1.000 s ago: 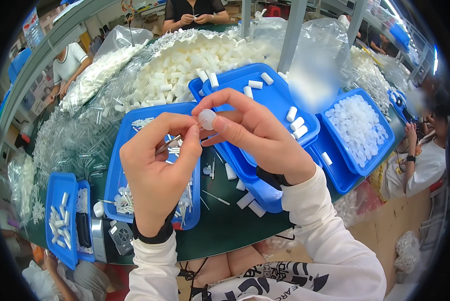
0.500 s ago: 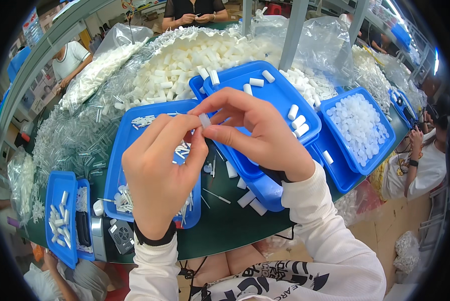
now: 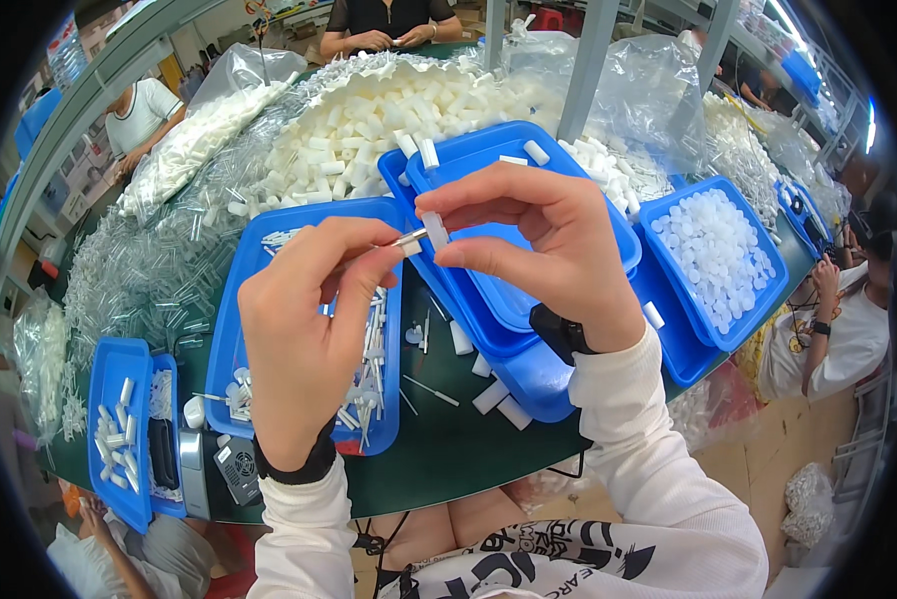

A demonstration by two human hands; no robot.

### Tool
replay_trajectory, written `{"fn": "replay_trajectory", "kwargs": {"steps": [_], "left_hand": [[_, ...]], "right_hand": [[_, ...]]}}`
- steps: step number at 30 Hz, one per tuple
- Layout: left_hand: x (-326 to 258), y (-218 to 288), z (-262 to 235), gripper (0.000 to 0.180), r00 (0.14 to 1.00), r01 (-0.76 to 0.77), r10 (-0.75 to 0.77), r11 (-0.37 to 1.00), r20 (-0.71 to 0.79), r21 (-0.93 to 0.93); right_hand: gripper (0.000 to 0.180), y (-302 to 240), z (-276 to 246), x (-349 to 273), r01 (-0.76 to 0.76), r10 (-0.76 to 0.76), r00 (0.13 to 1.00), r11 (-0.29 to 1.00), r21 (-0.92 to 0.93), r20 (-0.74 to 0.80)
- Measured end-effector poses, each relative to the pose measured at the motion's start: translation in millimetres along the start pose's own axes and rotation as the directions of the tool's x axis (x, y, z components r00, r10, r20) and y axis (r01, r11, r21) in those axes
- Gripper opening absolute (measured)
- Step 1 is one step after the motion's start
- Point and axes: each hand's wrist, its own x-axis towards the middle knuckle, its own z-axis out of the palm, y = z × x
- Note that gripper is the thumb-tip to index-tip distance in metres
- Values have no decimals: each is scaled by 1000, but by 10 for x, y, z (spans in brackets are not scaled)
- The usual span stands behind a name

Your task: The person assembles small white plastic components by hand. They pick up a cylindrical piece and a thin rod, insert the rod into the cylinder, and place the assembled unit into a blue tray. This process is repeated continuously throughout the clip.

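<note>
My left hand (image 3: 303,324) pinches a thin metal-and-white rod (image 3: 409,239) between thumb and forefinger. Facing it, my right hand (image 3: 553,245) grips a small translucent white cap (image 3: 435,231) by its edges. The rod's tip meets the cap's left face; whether it goes inside cannot be made out. Below my left hand lies a blue tray (image 3: 226,334) with many thin white and metal rods (image 3: 368,374). Behind my right hand, stacked blue trays (image 3: 618,240) carry a few white cylinders (image 3: 536,153).
Translucent discs (image 3: 713,255) fill a blue tray at the right. White cylinders (image 3: 368,120) and clear tubes (image 3: 159,240) are heaped across the back. A small tray of cylinders (image 3: 119,434) and a small grey device (image 3: 237,467) stand left. A metal post (image 3: 591,70) rises behind the trays.
My hands have moved apart a little, the right one rightward and the left slightly leftward. The metal rod between them now shows, and the cap is turned on edge.
</note>
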Motion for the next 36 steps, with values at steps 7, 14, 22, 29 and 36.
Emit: {"fn": "replay_trajectory", "kwargs": {"steps": [7,14,22,29,36], "left_hand": [[17,-30,72,8,971,-222,232,962,-50,159],[35,-82,142,10,944,-278,302,945,-134,174],[69,-146,101,14,871,-448,488,840,-63,306],[66,-100,47,14,865,-449,498,826,-67,342],[64,-53,-329,19,934,-350,323,914,153,203]], "right_hand": [[29,11,-57,-13,-95,97,995,992,82,-15],[22,31,-43,24,-130,135,991,977,169,-17],[20,94,-30,27,-187,186,982,967,174,17],[20,34,24,47,-203,203,979,960,194,19],[21,-85,106,-47,-178,179,984,984,32,-25]]}}
